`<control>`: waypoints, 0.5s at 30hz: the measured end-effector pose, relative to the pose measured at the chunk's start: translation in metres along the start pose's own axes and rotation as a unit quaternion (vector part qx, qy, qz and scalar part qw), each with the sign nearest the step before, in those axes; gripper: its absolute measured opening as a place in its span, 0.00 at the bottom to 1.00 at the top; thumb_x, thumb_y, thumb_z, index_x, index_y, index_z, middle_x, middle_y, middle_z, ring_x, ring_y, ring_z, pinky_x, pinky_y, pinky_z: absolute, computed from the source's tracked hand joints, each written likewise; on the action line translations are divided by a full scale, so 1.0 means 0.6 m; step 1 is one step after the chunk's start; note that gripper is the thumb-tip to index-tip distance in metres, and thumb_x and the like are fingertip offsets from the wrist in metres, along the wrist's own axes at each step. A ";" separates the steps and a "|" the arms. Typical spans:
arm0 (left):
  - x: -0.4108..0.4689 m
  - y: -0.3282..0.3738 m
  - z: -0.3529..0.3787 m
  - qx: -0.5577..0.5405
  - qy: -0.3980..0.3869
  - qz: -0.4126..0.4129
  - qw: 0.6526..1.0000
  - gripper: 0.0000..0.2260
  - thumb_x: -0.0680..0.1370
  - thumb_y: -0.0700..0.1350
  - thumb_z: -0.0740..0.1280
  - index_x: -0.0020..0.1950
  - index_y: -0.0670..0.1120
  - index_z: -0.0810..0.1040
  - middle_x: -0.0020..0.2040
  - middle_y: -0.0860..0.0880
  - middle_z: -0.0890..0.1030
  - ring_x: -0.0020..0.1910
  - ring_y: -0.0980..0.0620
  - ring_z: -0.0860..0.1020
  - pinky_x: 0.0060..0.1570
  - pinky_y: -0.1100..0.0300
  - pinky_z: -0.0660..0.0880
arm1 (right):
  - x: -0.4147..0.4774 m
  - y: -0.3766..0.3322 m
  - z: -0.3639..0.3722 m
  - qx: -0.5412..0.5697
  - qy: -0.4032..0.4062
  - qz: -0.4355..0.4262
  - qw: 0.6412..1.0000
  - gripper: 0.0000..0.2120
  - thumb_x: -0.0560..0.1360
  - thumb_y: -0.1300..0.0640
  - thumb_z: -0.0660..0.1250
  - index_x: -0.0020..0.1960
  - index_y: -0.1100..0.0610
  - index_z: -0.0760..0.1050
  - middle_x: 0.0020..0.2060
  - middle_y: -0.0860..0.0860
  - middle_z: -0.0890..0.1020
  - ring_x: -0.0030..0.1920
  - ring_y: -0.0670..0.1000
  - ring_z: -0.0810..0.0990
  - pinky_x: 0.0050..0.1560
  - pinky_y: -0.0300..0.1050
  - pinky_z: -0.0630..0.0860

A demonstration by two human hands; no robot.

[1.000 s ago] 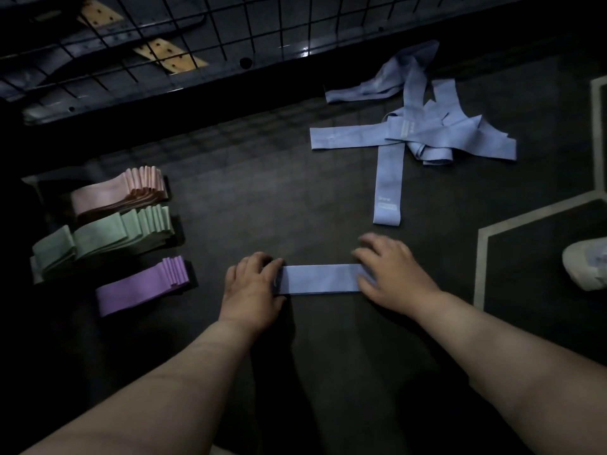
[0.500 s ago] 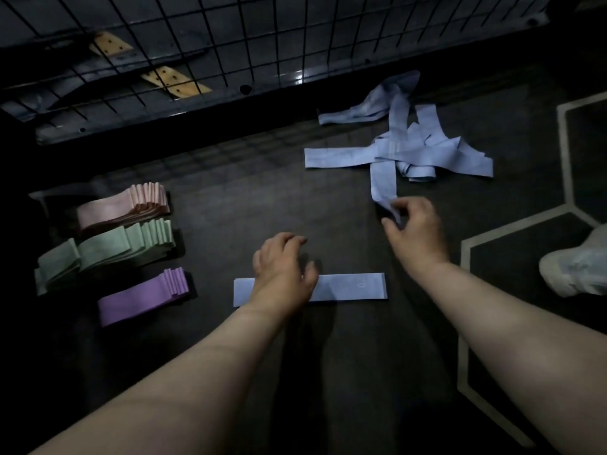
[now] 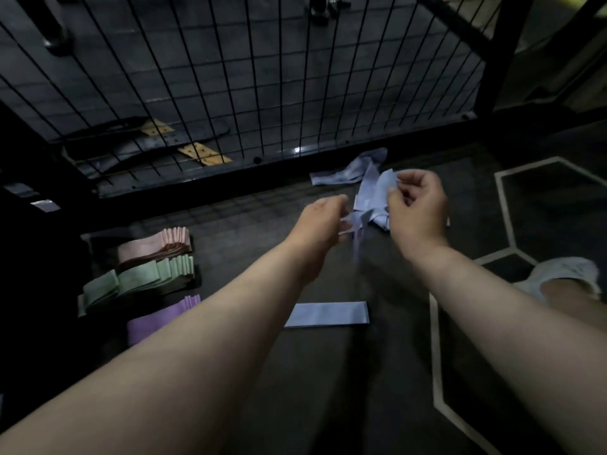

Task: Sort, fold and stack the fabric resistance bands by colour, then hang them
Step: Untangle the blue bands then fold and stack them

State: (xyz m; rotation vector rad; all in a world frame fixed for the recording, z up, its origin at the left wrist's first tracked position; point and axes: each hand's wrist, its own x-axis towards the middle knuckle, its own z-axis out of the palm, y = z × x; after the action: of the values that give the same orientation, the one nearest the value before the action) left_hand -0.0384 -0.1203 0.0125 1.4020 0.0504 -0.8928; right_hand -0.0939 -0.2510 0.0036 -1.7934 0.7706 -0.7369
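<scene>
– While both hands hover beyond the folded blue band (image 3: 328, 314) lying flat on the floor (image 3: 328, 389), what do they hold?
– A loose blue band (image 3: 371, 195). The right hand (image 3: 417, 211) pinches its upper end with curled fingers. The left hand (image 3: 323, 221) pinches lower down, probably to pull it straight for folding, though blur hides the exact grip.
– And the rest?
– More loose blue bands (image 3: 345, 175) lie beyond the folded one. Left of it sit the pink stack (image 3: 157, 246), green stack (image 3: 141, 280) and purple stack (image 3: 170, 310). Blue seems the last colour, and the folded band likely marks where its stack begins.
</scene>
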 end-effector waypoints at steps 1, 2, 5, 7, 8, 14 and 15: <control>-0.008 0.020 0.004 -0.008 -0.008 0.001 1.000 0.06 0.78 0.48 0.64 0.48 0.46 0.76 0.45 0.47 0.78 0.45 0.49 0.79 0.45 0.57 0.74 | -0.006 -0.020 -0.002 0.007 -0.018 -0.009 1.000 0.10 0.77 0.68 0.65 0.54 0.57 0.70 0.43 0.44 0.78 0.43 0.38 0.80 0.46 0.35 0.77; -0.023 0.042 0.007 -0.009 -0.024 0.006 1.000 0.11 0.77 0.51 0.64 0.50 0.44 0.77 0.44 0.46 0.78 0.43 0.49 0.79 0.43 0.57 0.73 | -0.016 -0.047 -0.007 0.019 -0.042 -0.016 0.999 0.10 0.77 0.68 0.65 0.55 0.57 0.70 0.44 0.46 0.79 0.43 0.35 0.80 0.46 0.33 0.77; -0.069 0.098 0.008 0.028 -0.081 0.043 0.995 0.24 0.79 0.57 0.63 0.59 0.37 0.78 0.46 0.42 0.82 0.43 0.47 0.82 0.46 0.53 0.80 | -0.055 -0.120 -0.019 0.083 -0.126 -0.017 0.988 0.11 0.77 0.69 0.65 0.57 0.60 0.70 0.46 0.49 0.80 0.43 0.32 0.80 0.42 0.29 0.76; -0.104 0.129 0.002 0.099 -0.069 0.090 0.989 0.22 0.79 0.54 0.67 0.56 0.34 0.79 0.43 0.40 0.82 0.42 0.46 0.82 0.51 0.48 0.81 | -0.076 -0.165 -0.029 0.136 -0.179 -0.013 0.974 0.10 0.77 0.72 0.63 0.55 0.61 0.71 0.44 0.50 0.82 0.43 0.38 0.83 0.42 0.33 0.79; -0.120 0.143 -0.002 0.149 -0.046 0.116 0.981 0.20 0.79 0.51 0.68 0.54 0.33 0.79 0.41 0.40 0.82 0.39 0.47 0.82 0.48 0.48 0.81 | -0.084 -0.182 -0.036 0.159 -0.197 -0.011 0.967 0.11 0.77 0.74 0.62 0.52 0.60 0.72 0.42 0.50 0.84 0.43 0.42 0.84 0.44 0.37 0.80; -0.228 0.217 -0.028 0.302 -0.041 0.199 0.931 0.11 0.81 0.44 0.66 0.53 0.35 0.79 0.37 0.43 0.79 0.32 0.49 0.79 0.33 0.57 0.76 | -0.105 -0.258 -0.093 0.147 -0.179 -0.045 0.972 0.15 0.71 0.65 0.65 0.57 0.57 0.76 0.53 0.53 0.82 0.54 0.49 0.81 0.53 0.44 0.79; -0.250 0.231 -0.030 0.316 -0.073 0.208 0.923 0.10 0.81 0.44 0.67 0.52 0.37 0.80 0.37 0.45 0.81 0.33 0.51 0.79 0.34 0.58 0.76 | -0.110 -0.266 -0.105 0.136 -0.233 -0.045 0.962 0.20 0.70 0.63 0.64 0.61 0.57 0.75 0.56 0.53 0.82 0.57 0.48 0.80 0.56 0.44 0.78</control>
State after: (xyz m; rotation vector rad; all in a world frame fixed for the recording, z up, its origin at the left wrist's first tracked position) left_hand -0.0546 -0.0417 0.2013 1.8400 -0.6829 -0.6701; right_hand -0.1563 -0.1879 0.1647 -1.6637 0.2607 -0.4241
